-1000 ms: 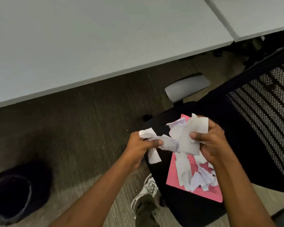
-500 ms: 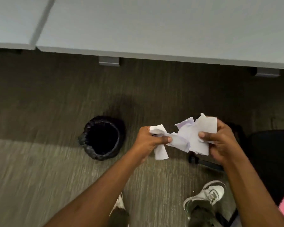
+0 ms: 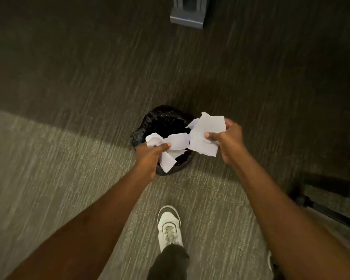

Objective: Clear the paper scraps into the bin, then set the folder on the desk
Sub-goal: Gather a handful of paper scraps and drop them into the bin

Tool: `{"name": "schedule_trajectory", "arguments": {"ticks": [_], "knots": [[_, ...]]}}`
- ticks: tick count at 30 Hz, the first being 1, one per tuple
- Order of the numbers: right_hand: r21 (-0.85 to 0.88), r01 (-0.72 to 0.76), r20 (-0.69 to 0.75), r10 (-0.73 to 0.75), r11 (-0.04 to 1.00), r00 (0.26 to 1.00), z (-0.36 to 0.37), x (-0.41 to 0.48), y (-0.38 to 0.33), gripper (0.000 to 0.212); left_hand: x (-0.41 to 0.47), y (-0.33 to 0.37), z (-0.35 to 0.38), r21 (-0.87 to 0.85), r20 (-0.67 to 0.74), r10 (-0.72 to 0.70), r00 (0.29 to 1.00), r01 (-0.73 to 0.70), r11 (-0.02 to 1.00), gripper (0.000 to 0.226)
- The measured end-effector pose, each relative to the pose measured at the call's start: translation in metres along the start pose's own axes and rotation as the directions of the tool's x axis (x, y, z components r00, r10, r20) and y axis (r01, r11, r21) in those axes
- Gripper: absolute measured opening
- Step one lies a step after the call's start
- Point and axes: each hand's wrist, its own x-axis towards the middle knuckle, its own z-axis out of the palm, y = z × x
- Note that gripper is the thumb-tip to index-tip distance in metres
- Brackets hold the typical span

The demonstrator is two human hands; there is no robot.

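Observation:
Both hands hold white paper scraps (image 3: 202, 136) directly over a small black bin (image 3: 162, 120) lined with a dark bag, standing on the carpet. My left hand (image 3: 152, 156) pinches a crumpled bunch and a strip that hangs down over the bin's near rim. My right hand (image 3: 228, 140) grips larger torn sheets above the bin's right side. The hands and paper cover most of the bin's opening. Neither the folder nor the desk top is in view.
Grey striped carpet covers the floor. A grey desk foot (image 3: 187, 16) stands at the top. A black chair base (image 3: 323, 207) reaches in at the right edge. My white shoe (image 3: 169, 227) is planted just behind the bin.
The view has swung left and down from the chair and pink folder to the floor. Both hands, still gripping the scraps, have moved from beside the bin to over it.

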Motion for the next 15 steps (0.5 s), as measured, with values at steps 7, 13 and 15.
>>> {"name": "schedule_trajectory", "arguments": {"ticks": [7, 13, 15], "knots": [[-0.355, 0.063, -0.035, -0.081, 0.933, 0.996, 0.066, 0.059, 0.052, 0.049, 0.082, -0.020, 0.004, 0.036, -0.088, 0.014, 0.996, -0.010, 0.999, 0.024], [-0.626, 0.229, 0.141, -0.181, 0.746, 0.973, 0.100, 0.074, 0.070, 0.049, 0.111, -0.028, 0.002, 0.220, -0.155, 0.039, 0.987, -0.004, 0.976, 0.026], [-0.686, 0.296, 0.253, -0.164, 0.665, 0.954, 0.107, 0.073, 0.076, 0.059, 0.115, -0.034, -0.002, 0.293, -0.091, 0.053, 0.994, -0.024, 0.956, 0.030]]}}
